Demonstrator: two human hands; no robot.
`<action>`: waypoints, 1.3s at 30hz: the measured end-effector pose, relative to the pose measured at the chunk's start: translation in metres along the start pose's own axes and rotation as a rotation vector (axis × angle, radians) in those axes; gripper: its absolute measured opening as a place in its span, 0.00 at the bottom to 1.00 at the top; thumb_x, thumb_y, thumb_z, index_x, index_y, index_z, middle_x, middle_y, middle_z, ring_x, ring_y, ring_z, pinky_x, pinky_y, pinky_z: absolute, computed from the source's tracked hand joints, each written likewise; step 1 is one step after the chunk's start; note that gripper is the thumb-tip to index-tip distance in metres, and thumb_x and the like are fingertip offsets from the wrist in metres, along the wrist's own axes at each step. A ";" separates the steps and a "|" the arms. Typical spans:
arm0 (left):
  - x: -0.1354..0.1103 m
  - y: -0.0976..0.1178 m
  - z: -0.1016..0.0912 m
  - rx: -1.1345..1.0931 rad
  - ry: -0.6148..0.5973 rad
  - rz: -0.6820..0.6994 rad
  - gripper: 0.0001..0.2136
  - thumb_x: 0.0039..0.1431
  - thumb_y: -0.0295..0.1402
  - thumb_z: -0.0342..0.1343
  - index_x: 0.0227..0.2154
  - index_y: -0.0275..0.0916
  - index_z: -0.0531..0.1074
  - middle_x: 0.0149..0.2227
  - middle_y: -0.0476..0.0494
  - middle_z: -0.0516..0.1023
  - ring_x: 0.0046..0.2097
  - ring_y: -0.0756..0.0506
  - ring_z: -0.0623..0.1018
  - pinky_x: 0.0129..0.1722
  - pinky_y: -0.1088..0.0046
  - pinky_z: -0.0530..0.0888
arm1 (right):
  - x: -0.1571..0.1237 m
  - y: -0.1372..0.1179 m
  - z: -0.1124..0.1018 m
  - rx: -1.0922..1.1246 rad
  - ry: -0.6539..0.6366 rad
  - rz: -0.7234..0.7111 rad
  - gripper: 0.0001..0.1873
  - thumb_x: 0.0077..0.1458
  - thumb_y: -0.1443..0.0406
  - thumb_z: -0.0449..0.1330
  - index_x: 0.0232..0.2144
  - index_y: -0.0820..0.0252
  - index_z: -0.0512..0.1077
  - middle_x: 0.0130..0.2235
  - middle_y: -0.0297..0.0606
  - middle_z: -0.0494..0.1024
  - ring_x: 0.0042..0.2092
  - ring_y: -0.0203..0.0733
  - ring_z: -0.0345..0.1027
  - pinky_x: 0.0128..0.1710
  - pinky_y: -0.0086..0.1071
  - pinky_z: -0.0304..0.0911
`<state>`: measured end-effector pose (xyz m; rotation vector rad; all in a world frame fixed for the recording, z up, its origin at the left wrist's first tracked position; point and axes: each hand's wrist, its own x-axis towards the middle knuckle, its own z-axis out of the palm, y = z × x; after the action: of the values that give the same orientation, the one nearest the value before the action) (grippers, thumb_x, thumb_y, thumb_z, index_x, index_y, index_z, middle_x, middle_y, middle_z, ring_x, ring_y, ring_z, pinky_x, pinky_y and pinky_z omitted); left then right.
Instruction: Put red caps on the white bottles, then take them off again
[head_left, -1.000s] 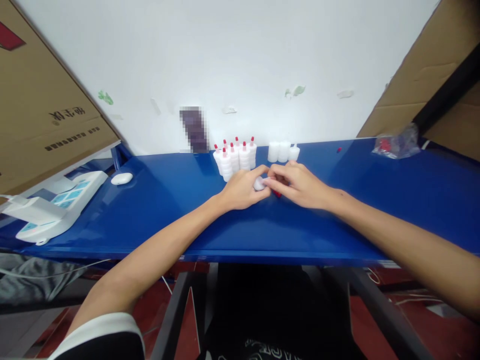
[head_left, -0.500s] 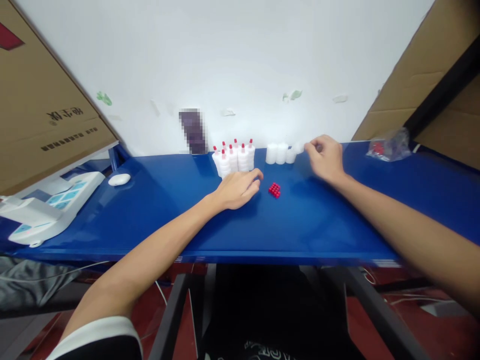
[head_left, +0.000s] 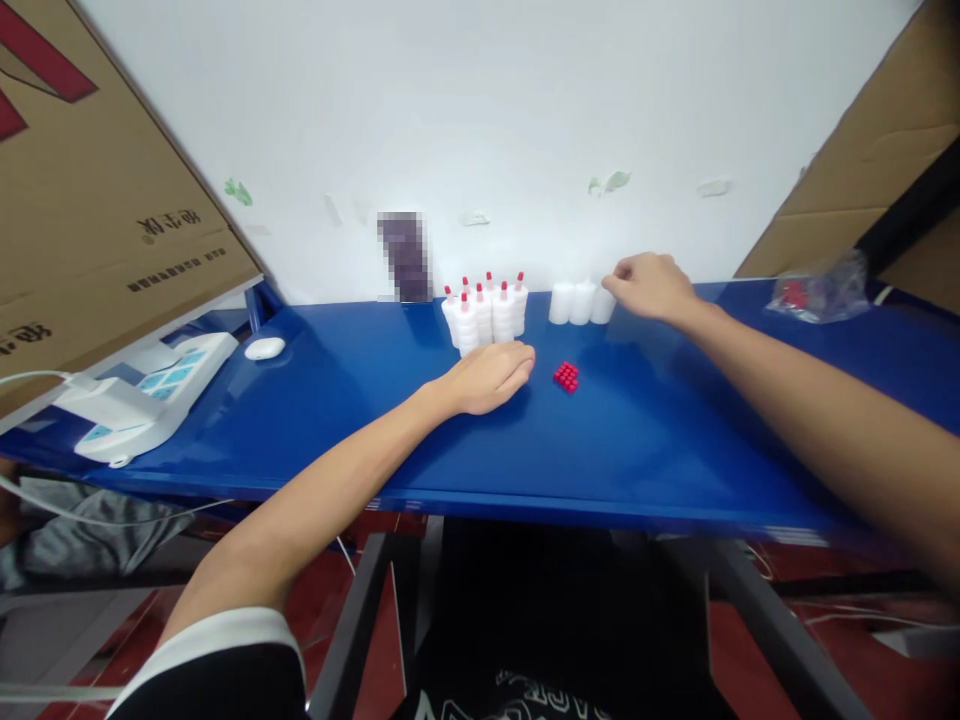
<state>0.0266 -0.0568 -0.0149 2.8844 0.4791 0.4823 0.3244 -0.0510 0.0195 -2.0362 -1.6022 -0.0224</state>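
My right hand point(head_left: 651, 287) reaches to the back of the table, with thumb and fingertips closed against the upper right side of a small white bottle point(head_left: 602, 306). That bottle stands upright at the right end of a short row with two other white bottles point(head_left: 572, 303). My left hand point(head_left: 491, 378) rests palm down on the table, fingers curled together; its underside is hidden. Just behind it stands a cluster of white bottles with red-tipped nozzles point(head_left: 491, 312), partly covered by the hand. Several small red caps point(head_left: 566, 377) lie grouped between my hands.
The blue table point(head_left: 480, 460) meets a white wall at the back. A clear bag with red pieces point(head_left: 814, 295) lies at the far right. On the left are a power strip point(head_left: 161, 395) and a white oval case point(head_left: 265, 348). Cardboard point(head_left: 112, 190) borders both sides.
The third bottle by my right hand was tilted and now stands upright in the row. My left fingers have drawn closer together. The whole view has shifted slightly.
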 end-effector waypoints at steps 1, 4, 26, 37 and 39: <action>0.000 0.000 0.000 0.009 -0.002 0.009 0.17 0.73 0.35 0.36 0.32 0.39 0.66 0.33 0.43 0.74 0.35 0.45 0.72 0.38 0.66 0.69 | 0.000 -0.001 0.000 -0.014 -0.012 0.009 0.08 0.55 0.59 0.59 0.28 0.56 0.72 0.36 0.51 0.78 0.42 0.59 0.71 0.39 0.47 0.63; 0.001 0.001 0.000 0.041 -0.003 0.010 0.17 0.73 0.36 0.37 0.30 0.39 0.65 0.33 0.44 0.74 0.34 0.45 0.72 0.37 0.66 0.68 | -0.002 -0.002 -0.002 -0.028 -0.056 0.010 0.10 0.55 0.57 0.59 0.28 0.56 0.73 0.36 0.50 0.78 0.43 0.59 0.71 0.41 0.46 0.63; 0.001 0.001 0.006 0.055 0.334 -0.012 0.11 0.68 0.40 0.50 0.37 0.39 0.72 0.35 0.45 0.77 0.35 0.47 0.73 0.34 0.70 0.67 | -0.102 -0.071 -0.005 0.398 -0.321 -0.666 0.16 0.68 0.54 0.53 0.32 0.57 0.68 0.26 0.32 0.71 0.28 0.38 0.62 0.31 0.34 0.54; 0.004 0.006 0.003 0.022 0.257 0.035 0.10 0.68 0.38 0.47 0.34 0.40 0.68 0.31 0.46 0.75 0.33 0.48 0.73 0.33 0.71 0.67 | -0.100 -0.067 -0.008 0.265 -0.343 -0.782 0.17 0.71 0.58 0.48 0.28 0.55 0.59 0.26 0.34 0.68 0.28 0.40 0.60 0.31 0.36 0.51; 0.004 0.006 0.002 0.062 0.262 0.049 0.09 0.67 0.36 0.47 0.33 0.39 0.68 0.30 0.47 0.75 0.31 0.48 0.72 0.32 0.71 0.67 | -0.100 -0.066 -0.006 0.270 -0.351 -0.785 0.17 0.71 0.58 0.48 0.28 0.55 0.59 0.26 0.33 0.68 0.27 0.39 0.60 0.31 0.35 0.52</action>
<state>0.0329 -0.0613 -0.0144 2.9107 0.4694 0.8752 0.2380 -0.1335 0.0177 -1.1530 -2.3810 0.2614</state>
